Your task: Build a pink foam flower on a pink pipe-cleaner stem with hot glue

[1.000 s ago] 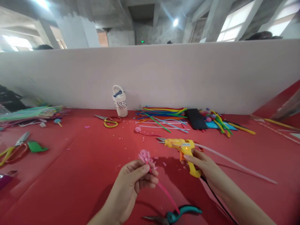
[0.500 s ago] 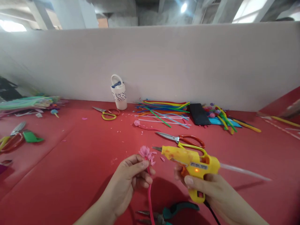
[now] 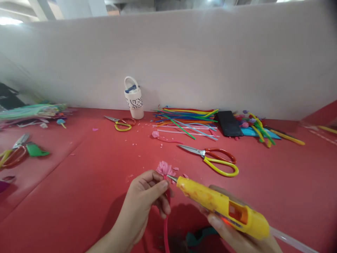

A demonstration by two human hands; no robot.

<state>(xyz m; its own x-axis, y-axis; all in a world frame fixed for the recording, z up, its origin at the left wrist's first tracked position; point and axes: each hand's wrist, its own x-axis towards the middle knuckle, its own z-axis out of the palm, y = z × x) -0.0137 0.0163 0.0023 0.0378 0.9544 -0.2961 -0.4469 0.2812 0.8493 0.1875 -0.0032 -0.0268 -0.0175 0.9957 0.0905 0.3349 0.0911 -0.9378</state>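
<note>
My left hand [image 3: 144, 202] pinches a pink pipe-cleaner stem [image 3: 165, 228] just under a small pink paper flower [image 3: 163, 168]. My right hand [image 3: 237, 237] grips a yellow hot glue gun [image 3: 221, 207] at the lower right. The gun's metal nozzle [image 3: 171, 178] points left and touches the base of the flower. An orange light glows on the gun's underside. A clear glue stick [image 3: 292, 240] sticks out of its back.
Red-and-yellow scissors [image 3: 210, 160] lie just beyond the gun on the red table [image 3: 79, 175]. Farther back are coloured straws [image 3: 184, 121], a black phone [image 3: 229, 123], a white cup [image 3: 134, 100], more scissors [image 3: 119, 123] and a white partition wall. Teal-handled pliers [image 3: 197, 237] lie under my hands.
My right hand has lifted the glue gun off the table and swung it left and down until its nozzle meets the flower. The scissors behind it are uncovered. The camera has tilted down.
</note>
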